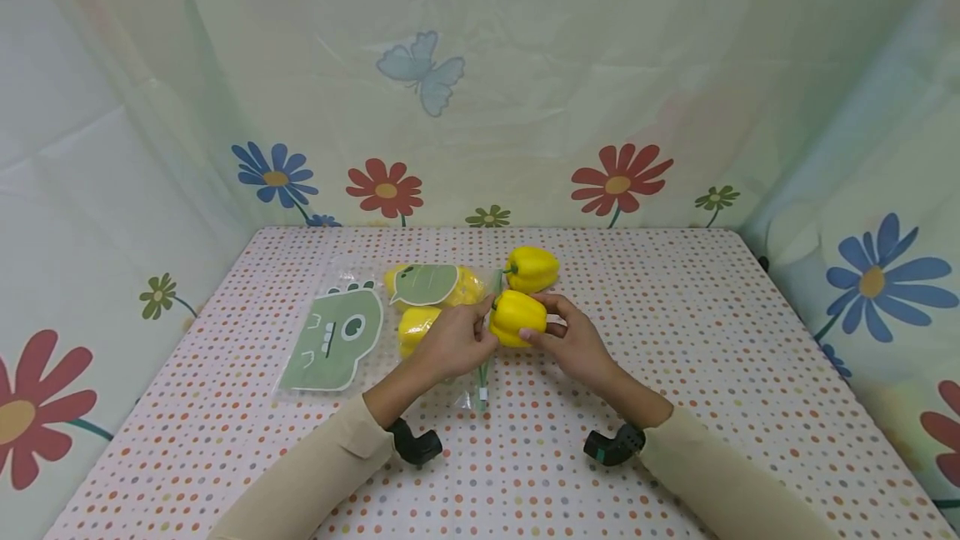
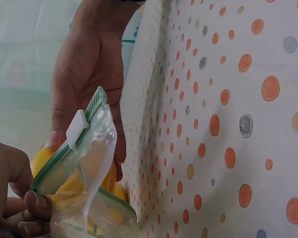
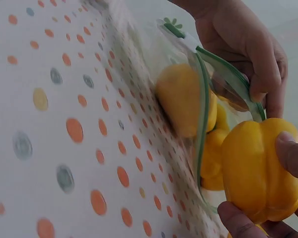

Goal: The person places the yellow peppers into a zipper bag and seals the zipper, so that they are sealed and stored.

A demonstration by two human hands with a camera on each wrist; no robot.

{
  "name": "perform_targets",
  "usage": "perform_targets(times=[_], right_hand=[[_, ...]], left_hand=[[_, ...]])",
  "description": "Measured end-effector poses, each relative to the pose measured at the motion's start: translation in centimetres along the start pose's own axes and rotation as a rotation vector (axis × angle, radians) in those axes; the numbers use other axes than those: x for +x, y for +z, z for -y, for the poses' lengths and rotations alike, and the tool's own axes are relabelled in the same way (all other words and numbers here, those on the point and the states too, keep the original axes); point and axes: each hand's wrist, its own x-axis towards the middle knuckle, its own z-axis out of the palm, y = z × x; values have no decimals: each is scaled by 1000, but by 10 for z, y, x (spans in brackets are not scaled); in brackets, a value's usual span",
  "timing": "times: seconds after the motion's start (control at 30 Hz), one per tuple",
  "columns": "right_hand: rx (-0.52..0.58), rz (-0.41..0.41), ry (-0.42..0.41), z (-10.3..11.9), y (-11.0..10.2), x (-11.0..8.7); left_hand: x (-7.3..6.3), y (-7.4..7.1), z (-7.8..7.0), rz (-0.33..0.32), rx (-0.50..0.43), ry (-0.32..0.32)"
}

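My right hand [image 1: 581,344] grips a yellow bell pepper [image 1: 517,317] by its sides, right at the mouth of a clear zip bag [image 3: 203,104]. At that mouth, my left hand [image 1: 457,340] pinches the green zip edge [image 2: 52,166] between thumb and fingers, and the opening gapes in both wrist views. A white slider [image 2: 77,128] sits on the zip. Inside the bag lie yellow peppers [image 3: 181,96], seen through the plastic. Behind the held one, another yellow bell pepper [image 1: 534,268] rests on the table near the bag's mouth.
A second clear bag with a green cartoon monster [image 1: 337,340] lies flat to the left. The dotted tablecloth [image 1: 645,298] covers the table, with a flower-printed curtain [image 1: 510,107] behind and at both sides.
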Motion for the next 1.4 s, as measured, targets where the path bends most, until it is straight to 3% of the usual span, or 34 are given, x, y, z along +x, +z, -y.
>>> perform_targets(times=[0.53,0.87,1.1,1.23,1.4], right_hand=[[9,4,58,-3,9,-3],[43,54,11,-6,14,2],[31,90,28,-9,16,4],[-16,109,13,-9,17,4],[-218,84,-51,-8,20,6]], left_hand=[[0,0,-1,-11,-12,-22],[-1,0,0,-43,-20,-36],[-1,0,0,-58,-9,-31],[-1,-1,-1,-61,-5,-27],[-1,-1,-2,-56,-5,-20]])
